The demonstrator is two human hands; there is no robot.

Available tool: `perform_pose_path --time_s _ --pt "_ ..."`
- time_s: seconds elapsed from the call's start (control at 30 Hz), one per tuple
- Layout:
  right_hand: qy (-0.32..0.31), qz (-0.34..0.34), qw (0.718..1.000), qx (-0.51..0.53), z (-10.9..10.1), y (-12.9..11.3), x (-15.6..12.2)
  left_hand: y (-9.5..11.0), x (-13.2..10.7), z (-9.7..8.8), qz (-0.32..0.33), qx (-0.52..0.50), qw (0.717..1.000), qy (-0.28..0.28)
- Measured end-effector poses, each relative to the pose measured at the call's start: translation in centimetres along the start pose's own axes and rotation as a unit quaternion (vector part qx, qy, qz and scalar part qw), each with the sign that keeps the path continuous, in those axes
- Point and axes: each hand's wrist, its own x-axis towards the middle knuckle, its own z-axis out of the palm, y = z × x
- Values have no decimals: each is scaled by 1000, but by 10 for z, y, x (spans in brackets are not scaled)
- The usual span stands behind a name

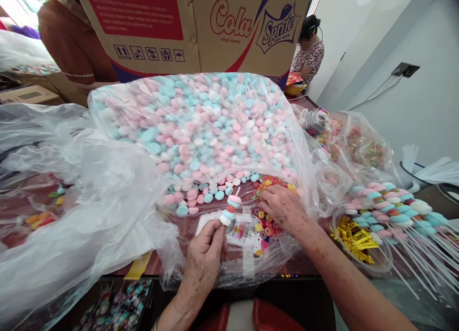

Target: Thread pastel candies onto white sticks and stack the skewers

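My left hand (205, 254) is closed on a thin white stick threaded with pink, blue and white marshmallow candies (229, 209), held up just above the table edge. My right hand (283, 207) rests palm down, fingers curled into a small heap of colourful ring gummies (267, 223), pinching among them; what it holds is hidden. Behind both hands lies a large clear plastic bag (201, 125) full of pink, blue and white marshmallow discs, with loose ones spilling at its mouth (201, 194).
Finished candy sticks (390, 209) lie piled at the right beside a clear tub of gold twist ties (353, 240). A Cola/Sprite carton (201, 25) stands behind. Empty plastic bags (71, 192) cover the left. Other people sit at the back.
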Motion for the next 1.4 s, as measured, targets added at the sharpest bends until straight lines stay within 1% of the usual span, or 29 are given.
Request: perform_pose_path --time_s 0.1,0.23,0.37,0.43,0.5,0.57,0.67,0.7,0.73,0.8,0.9,1.0,1.13,1.3,1.37,1.4 --pt "-10 -2 1000 -5 0 -5 2 -1 1 -1 -2 7 1000 -13" --pt "-21 8 1000 0 3 -1 2 -4 2 -1 -1 13 1000 -22" --pt "-9 -5 1000 -25 10 -3 -1 -6 2 -1 -5 13 1000 -24" --pt "-4 6 999 -37 12 -4 -2 -6 2 0 -5 9 1000 -26" --pt "3 22 999 -23 13 0 -2 -4 1 0 -4 6 1000 -25" --pt "34 30 999 30 13 8 0 -2 1 0 -4 5 1000 -23" --pt "126 16 984 125 11 22 6 -1 1 0 -2 3 1000 -19" --pt "144 9 979 142 11 24 8 -1 1 0 -1 3 1000 -18" --pt "147 3 978 149 12 25 10 -1 2 0 0 4 1000 -17" --pt "121 -9 983 138 14 21 14 -2 2 0 2 6 1000 -18" --pt "85 -14 993 83 19 8 18 -4 2 1 3 10 1000 -16" --pt "78 -21 996 26 22 -1 21 -3 2 1 3 9 1000 -11" --pt "86 -21 996 -17 22 -1 26 -2 1 1 -3 12 1000 -12" --pt "81 -36 996 -20 22 2 31 -1 2 1 4 19 1000 -15" --pt "85 -42 996 3 21 2 32 -1 2 1 5 20 1000 -21" --pt "96 -39 994 30 21 2 33 0 3 1 6 19 999 -25"
